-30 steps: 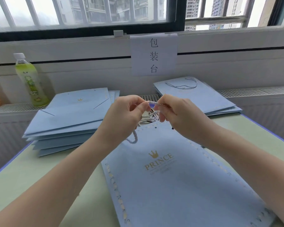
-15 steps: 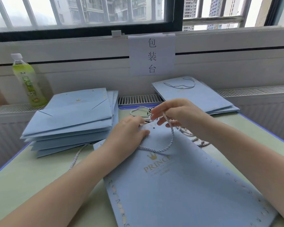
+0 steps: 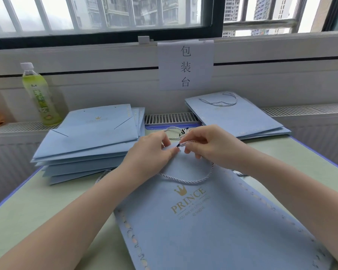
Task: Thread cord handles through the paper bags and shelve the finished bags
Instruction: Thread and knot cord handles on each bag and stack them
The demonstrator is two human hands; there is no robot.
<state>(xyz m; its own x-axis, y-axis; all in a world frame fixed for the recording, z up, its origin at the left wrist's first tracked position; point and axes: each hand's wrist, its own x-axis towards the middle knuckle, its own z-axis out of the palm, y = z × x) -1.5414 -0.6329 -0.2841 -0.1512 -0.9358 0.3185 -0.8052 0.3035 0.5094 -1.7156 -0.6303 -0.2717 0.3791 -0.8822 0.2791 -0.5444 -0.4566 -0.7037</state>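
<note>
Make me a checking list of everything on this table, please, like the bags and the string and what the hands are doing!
Surface: pale green table with a blue edge, set against a white sill.
Job's things: PRINCE bag lies flat in front; a cord loops across its top; stack of bags without cords at the left; bags with cords at the right.
Clutter: green drink bottle upright on the sill; spare cords behind the hands.
Grippers: left hand holds the bag's top edge; right hand pinches the cord's dark tip there.
Cables: nothing seen.
Surroundings: paper sign with three characters, barred window, buildings outside.
</note>
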